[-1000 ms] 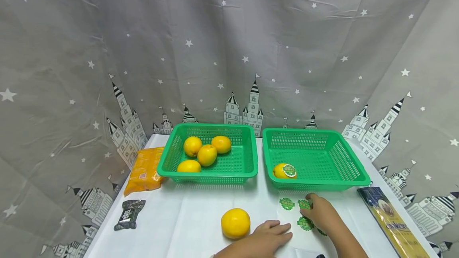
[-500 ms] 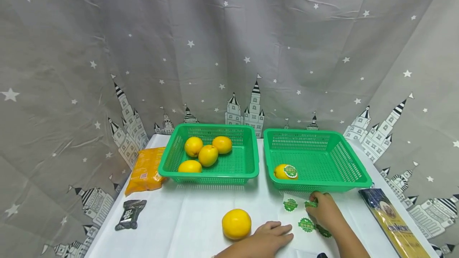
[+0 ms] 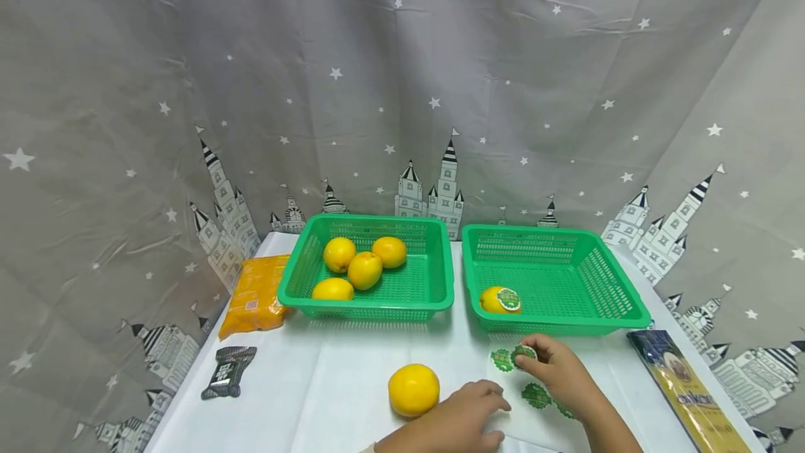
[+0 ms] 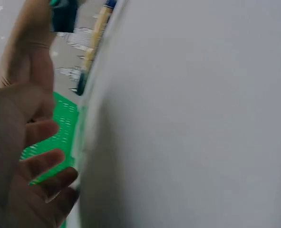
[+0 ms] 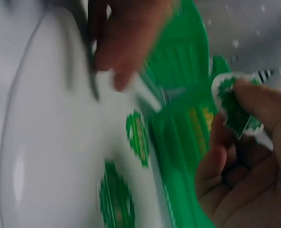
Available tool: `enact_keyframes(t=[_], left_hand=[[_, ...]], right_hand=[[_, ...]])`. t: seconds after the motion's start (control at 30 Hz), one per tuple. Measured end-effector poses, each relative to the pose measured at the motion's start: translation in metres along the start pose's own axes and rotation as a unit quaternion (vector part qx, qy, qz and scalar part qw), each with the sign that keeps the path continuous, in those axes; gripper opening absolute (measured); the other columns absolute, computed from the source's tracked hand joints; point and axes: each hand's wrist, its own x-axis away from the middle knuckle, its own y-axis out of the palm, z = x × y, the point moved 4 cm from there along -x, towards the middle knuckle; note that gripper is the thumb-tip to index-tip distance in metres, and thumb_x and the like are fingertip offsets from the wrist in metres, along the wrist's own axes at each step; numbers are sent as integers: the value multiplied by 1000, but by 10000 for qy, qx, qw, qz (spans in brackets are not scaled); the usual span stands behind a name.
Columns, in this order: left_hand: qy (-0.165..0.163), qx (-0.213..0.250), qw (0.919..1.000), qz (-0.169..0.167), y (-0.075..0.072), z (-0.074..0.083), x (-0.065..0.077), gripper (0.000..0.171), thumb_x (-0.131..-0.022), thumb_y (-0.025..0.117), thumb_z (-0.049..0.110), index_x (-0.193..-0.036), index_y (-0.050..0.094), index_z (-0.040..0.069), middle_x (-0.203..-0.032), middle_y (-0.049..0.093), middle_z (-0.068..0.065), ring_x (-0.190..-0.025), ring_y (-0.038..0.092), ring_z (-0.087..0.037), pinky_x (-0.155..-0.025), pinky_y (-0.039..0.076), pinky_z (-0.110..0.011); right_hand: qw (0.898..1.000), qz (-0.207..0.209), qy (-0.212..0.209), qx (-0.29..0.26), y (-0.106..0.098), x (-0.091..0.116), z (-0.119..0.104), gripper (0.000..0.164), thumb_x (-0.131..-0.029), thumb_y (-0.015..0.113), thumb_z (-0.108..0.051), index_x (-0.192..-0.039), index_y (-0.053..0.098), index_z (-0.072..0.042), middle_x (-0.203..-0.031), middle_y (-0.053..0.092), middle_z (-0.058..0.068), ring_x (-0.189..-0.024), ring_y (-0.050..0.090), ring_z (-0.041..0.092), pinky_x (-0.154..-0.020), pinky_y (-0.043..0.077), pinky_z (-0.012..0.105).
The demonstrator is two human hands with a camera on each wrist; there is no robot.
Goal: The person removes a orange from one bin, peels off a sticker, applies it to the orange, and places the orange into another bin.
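My right hand (image 3: 560, 372) pinches a round green-and-white sticker (image 5: 236, 103) between thumb and index finger, lifted off its backing sheet. Several like green stickers (image 3: 536, 395) lie on the pale sheet below it. Close by on the left, my left hand (image 3: 468, 414) hovers low over the sheet's edge with fingers spread and relaxed, holding nothing. Beside the left wrist rests a yellow fruit (image 3: 414, 390), smooth and round like an orange or lemon.
The left green basket (image 3: 377, 306) holds several yellow fruits. In the right green basket (image 3: 560, 327) lies one yellow fruit (image 3: 499, 300) bearing a sticker. An orange packet (image 3: 254, 296) and a black wrapper (image 3: 228, 372) are at left; a gold-and-blue packet (image 3: 688, 390) lies at right.
My right hand has peeled a sticker from the sheet and moved slightly left with it. My left hand has risen a little from the sheet. Fruits and baskets stay put.
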Motion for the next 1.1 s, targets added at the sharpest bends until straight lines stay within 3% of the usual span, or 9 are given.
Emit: enact_keyframes(t=[0.07, 0.13, 0.23, 0.37, 0.57, 0.8, 1.0, 1.03, 1.1], left_hand=[[-130, 543, 9972, 488, -12, 4, 4, 21, -100, 68, 32, -119, 71, 24, -122, 62, 13, -110, 57, 2, -95, 53, -22], [-364, 1147, 9877, 1000, -27, 9, 10, 7, -99, 67, 25, -102, 73, 20, -99, 62, 15, -89, 57, 5, -80, 53, -18], [-845, 1780, 9602, 1979, -49, 15, 22, 10, -98, 68, 27, -99, 66, 17, -81, 56, 15, -69, 50, 4, -64, 47, -17], [-1272, 2109, 9242, 2920, -72, 11, 37, 28, -97, 74, 35, -111, 61, 15, -86, 57, 11, -67, 50, 3, -61, 46, -19], [-1647, 2399, 9098, 2960, -80, -11, 53, 29, -95, 76, 33, -111, 67, 10, -80, 55, 7, -64, 48, -2, -55, 44, -21], [-1764, 2755, 8966, 2983, -90, -23, 71, 13, -97, 73, 26, -91, 68, 15, -74, 61, 8, -63, 53, -5, -55, 46, -22], [-2101, 3861, 8485, 2946, -86, -34, 88, 17, -97, 72, 22, -91, 64, 8, -72, 71, 1, -63, 65, -12, -54, 51, -22], [-2192, 3936, 8440, 2910, -85, -35, 91, 17, -97, 72, 21, -91, 64, 8, -71, 72, -1, -63, 67, -13, -54, 52, -23], [-2426, 3698, 8481, 2918, -83, -37, 99, 15, -96, 70, 20, -88, 65, 8, -69, 70, 1, -62, 65, -13, -52, 50, -23]], right_hand=[[9990, -229, -266, -276, 10, 1, -10, 34, -97, 75, -31, -119, 69, -7, -113, 70, 5, -103, 65, 19, -86, 56, 34], [9963, -450, -497, -540, 20, 2, -20, 34, -97, 75, -29, -119, 68, -3, -109, 70, 6, -95, 65, 14, -82, 56, 30], [9929, -579, -822, -630, 31, 4, -35, 33, -96, 77, -26, -119, 69, -4, -108, 70, 5, -95, 62, 8, -81, 55, 26], [9897, -787, -1123, -423, 44, 3, -54, 33, -93, 80, -26, -122, 69, -13, -99, 63, 4, -85, 53, 7, -73, 48, 23], [9838, -1184, -1310, -312, 63, 0, -74, 40, -93, 81, -30, -129, 67, -20, -83, 52, -1, -68, 43, 4, -60, 43, 22], [9819, -1338, -1271, -430, 72, -1, -89, 42, -93, 81, -31, -131, 66, -18, -88, 64, 1, -71, 55, 9, -63, 51, 25], [9878, -869, -750, -1050, 87, -3, -89, 19, -94, 79, -22, -104, 70, -9, -86, 65, 2, -72, 57, 12, -61, 48, 23], [9869, -850, -668, -1198, 91, -2, -89, 17, -95, 77, -21, -101, 69, -7, -83, 63, 2, -70, 55, 11, -59, 45, 23], [9855, -835, -552, -1372, 101, 1, -89, 16, -95, 76, -19, -99, 68, -6, -79, 61, 2, -65, 51, 10, -56, 43, 22]])
